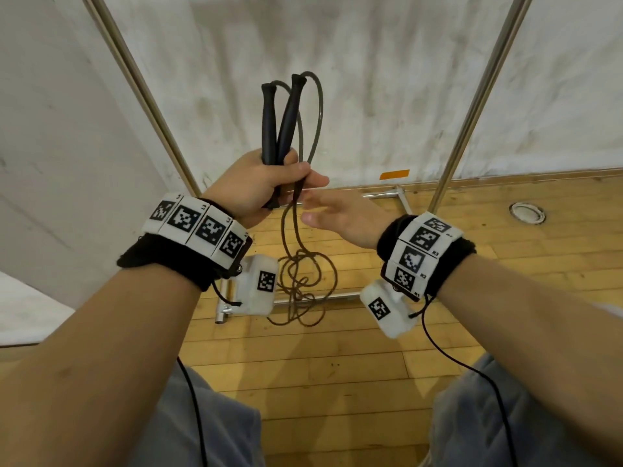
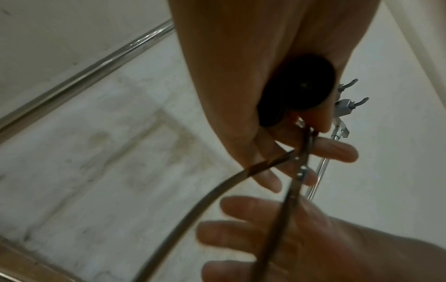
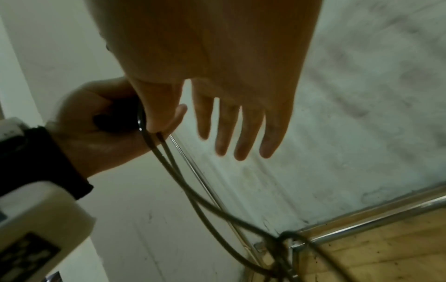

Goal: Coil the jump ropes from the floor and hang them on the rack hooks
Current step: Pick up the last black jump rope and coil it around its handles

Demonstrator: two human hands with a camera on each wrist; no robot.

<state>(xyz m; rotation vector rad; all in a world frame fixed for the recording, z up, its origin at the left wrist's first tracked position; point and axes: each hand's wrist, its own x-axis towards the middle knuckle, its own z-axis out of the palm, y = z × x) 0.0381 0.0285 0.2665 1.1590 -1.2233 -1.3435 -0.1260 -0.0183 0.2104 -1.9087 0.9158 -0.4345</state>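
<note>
jump rope [image 1: 283, 129] gripped in left hand [image 1: 251, 187]

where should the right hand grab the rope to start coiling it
Take the rope on the two taut strands just below the left hand, above the tangle on the floor. Come in from the right with the open right hand, fingers curling around both: there they hang straight and close together.

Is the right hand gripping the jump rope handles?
No, the left hand grips both black handles, while the right hand is beside the hanging rope with fingers straight.
</note>
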